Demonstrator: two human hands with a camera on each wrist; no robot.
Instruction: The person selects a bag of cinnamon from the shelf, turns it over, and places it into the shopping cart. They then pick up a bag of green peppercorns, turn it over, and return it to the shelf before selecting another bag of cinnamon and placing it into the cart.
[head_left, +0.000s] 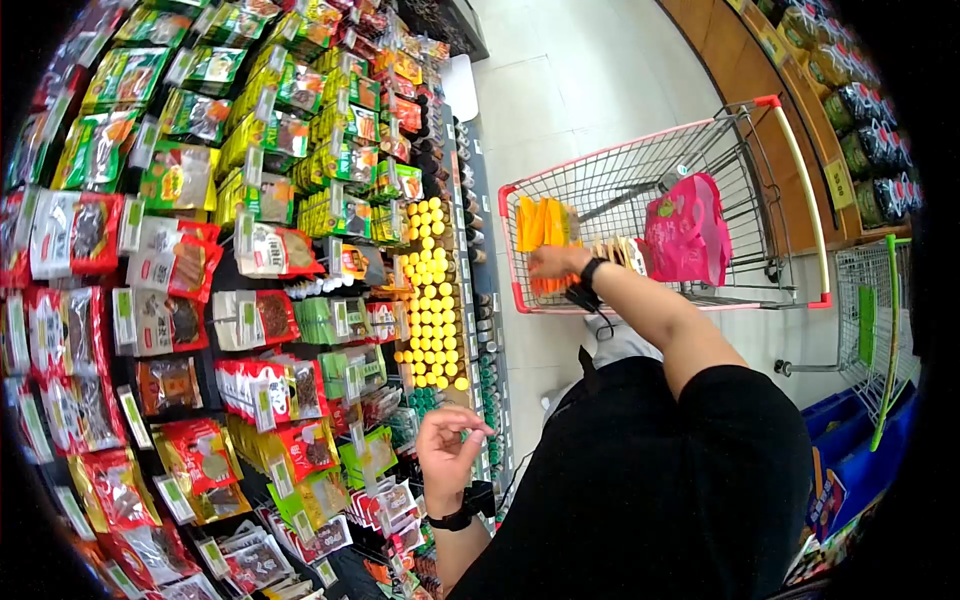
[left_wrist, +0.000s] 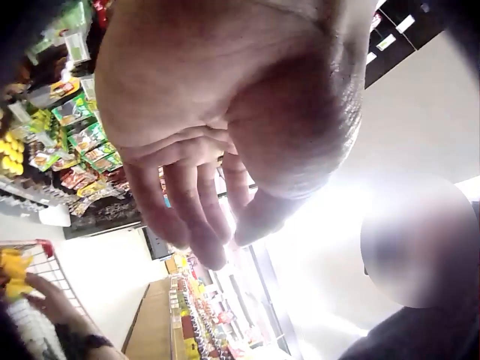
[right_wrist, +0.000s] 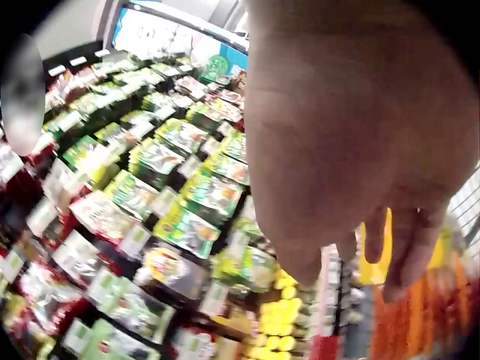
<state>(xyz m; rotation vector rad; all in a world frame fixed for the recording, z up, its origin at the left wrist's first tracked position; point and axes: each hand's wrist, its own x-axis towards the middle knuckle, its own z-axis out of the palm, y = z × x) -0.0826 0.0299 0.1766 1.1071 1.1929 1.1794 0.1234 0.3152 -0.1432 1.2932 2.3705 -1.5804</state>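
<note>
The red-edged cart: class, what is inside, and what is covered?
The cart holds yellow packets, other packs and a pink bag. The right hand partly covers the packets; the bag's contents are hidden.

A black short-sleeved top point(head_left: 650, 480) clothes the torso, and a black band point(head_left: 592, 272) circles each wrist.

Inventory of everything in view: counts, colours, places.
Shopping cart: one, grey with red trim, on the pale floor
Slim packets: several, yellow-orange, cart's left end in head view
Bag: one, pink, inside cart
Hanging packets: many, green, red, yellow, at left
Jars: many, yellow-capped, right of those
Second cart: one, grey and green, far right
Shelf: one, brown, upper right
Wristbands: two, black, one per wrist
Left hand: one, bare, near hanging packets
Right hand: one, bare, at slim packets, grip unclear
</note>
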